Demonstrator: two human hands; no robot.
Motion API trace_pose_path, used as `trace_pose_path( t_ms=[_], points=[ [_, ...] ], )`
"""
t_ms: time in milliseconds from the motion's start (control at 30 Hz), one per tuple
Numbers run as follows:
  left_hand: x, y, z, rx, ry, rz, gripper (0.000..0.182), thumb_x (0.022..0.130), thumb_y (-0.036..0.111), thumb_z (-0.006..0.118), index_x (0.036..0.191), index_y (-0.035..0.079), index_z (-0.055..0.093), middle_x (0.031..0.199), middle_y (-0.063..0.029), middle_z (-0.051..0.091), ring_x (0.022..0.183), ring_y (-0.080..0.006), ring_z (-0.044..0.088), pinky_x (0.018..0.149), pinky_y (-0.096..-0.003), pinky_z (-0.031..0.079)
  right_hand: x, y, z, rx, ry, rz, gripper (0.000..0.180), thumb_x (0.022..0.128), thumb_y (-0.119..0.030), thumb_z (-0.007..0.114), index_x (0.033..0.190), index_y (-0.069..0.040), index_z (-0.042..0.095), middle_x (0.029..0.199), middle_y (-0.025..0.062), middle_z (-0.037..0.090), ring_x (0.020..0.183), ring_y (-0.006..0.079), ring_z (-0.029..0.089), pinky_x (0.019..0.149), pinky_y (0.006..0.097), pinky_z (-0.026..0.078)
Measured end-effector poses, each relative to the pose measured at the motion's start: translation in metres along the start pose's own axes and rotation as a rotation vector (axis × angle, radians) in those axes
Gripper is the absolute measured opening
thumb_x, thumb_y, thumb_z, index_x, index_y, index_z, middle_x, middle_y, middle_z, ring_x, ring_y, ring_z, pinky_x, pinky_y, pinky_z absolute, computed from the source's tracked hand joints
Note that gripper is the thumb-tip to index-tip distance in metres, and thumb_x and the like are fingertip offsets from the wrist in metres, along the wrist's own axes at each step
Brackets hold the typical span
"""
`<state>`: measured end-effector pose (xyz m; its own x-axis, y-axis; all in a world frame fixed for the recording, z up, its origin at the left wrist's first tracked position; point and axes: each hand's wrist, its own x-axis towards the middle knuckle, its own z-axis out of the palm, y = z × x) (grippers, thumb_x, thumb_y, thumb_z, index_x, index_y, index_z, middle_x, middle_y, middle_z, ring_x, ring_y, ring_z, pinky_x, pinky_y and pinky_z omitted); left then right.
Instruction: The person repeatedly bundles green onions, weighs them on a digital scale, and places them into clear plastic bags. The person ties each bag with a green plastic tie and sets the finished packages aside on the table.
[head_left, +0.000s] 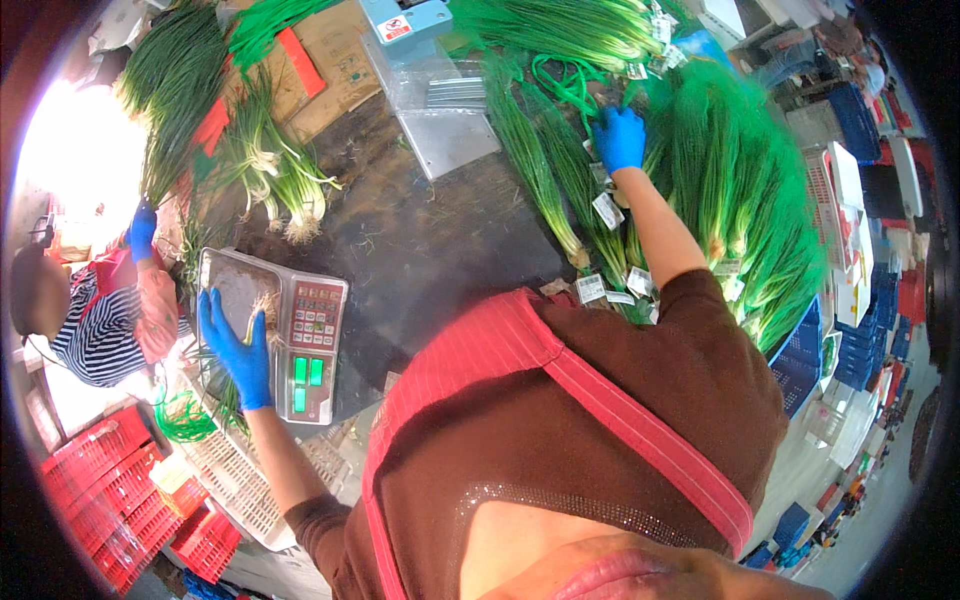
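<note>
My left hand, in a blue glove, is spread over the pan of a digital scale with lit green displays. Scallion roots show beside its thumb, and green leaves stick out below the palm. My right hand, also gloved in blue, is at loose green tape among labelled scallion bundles; its fingertips are partly hidden, so its hold is unclear. Two long scallion bundles lie to its left. Loose scallions with white bulbs lie beyond the scale.
A co-worker with blue gloves stands at the left, at a large scallion pile. A blue device with a metal plate is at the far side. Scallions under green netting fill the right; red crates stand lower left.
</note>
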<state>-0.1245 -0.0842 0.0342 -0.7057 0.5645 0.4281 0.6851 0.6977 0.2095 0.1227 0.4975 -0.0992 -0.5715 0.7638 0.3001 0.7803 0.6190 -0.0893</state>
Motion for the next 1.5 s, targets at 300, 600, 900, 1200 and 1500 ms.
trace_pose_path(
  t_ms=[300, 600, 900, 1200, 1500],
  points=[
    [0.025, 0.194, 0.115, -1.666, -0.573, -0.852, 0.035, 0.098, 0.027, 0.049, 0.120, 0.000, 0.058, 0.111, -0.0126, 0.063, 0.106, -0.0233, 0.059, 0.097, -0.0363, 0.045, -0.091, -0.209, -0.080, 1.026, -0.572, -0.891, 0.020, 0.091, -0.025, 0.052, 0.092, -0.007, 0.061, 0.094, 0.0176, 0.064, 0.081, 0.0362, 0.064, 0.066, 0.0474, 0.050],
    [0.005, 0.061, -0.009, -2.316, 0.171, -0.400, 0.006, 0.095, 0.011, 0.050, 0.094, 0.007, 0.054, 0.070, 0.0024, 0.042, 0.058, -0.0107, 0.039, 0.071, -0.0275, 0.043, -0.162, -0.206, -0.029, 0.766, -1.212, -1.321, 0.026, 0.092, -0.034, 0.047, 0.090, -0.014, 0.063, 0.090, 0.0175, 0.064, 0.082, 0.0389, 0.062, 0.070, 0.0472, 0.049],
    [-0.047, 0.170, 0.031, -1.487, 0.111, -0.693, 0.024, 0.099, 0.023, 0.049, 0.103, 0.002, 0.059, 0.087, -0.0025, 0.058, 0.078, -0.0106, 0.053, 0.070, -0.0261, 0.045, -0.123, -0.312, -0.141, 1.590, -1.324, -0.600, 0.028, 0.096, -0.023, 0.055, 0.117, -0.007, 0.062, 0.101, 0.0073, 0.063, 0.095, 0.0146, 0.061, 0.082, 0.0281, 0.050],
    [-0.096, 0.192, 0.041, -1.334, -0.184, -0.794, 0.022, 0.098, 0.024, 0.050, 0.096, 0.004, 0.060, 0.075, 0.0010, 0.053, 0.066, -0.0069, 0.046, 0.058, -0.0239, 0.040, -0.141, -0.323, -0.168, 1.701, -1.584, -0.443, 0.022, 0.093, -0.014, 0.057, 0.112, -0.006, 0.063, 0.098, 0.0026, 0.063, 0.083, 0.0094, 0.056, 0.071, 0.0262, 0.049],
    [-0.079, 0.168, 0.031, -1.057, 0.169, -0.843, 0.014, 0.095, 0.013, 0.056, 0.102, 0.001, 0.062, 0.100, -0.0036, 0.062, 0.093, -0.0115, 0.056, 0.081, -0.0258, 0.046, -0.165, -0.292, -0.113, 1.417, -0.813, -0.897, 0.021, 0.090, -0.020, 0.061, 0.106, -0.007, 0.065, 0.100, 0.0128, 0.062, 0.094, 0.0281, 0.062, 0.083, 0.0368, 0.049]
  ],
)
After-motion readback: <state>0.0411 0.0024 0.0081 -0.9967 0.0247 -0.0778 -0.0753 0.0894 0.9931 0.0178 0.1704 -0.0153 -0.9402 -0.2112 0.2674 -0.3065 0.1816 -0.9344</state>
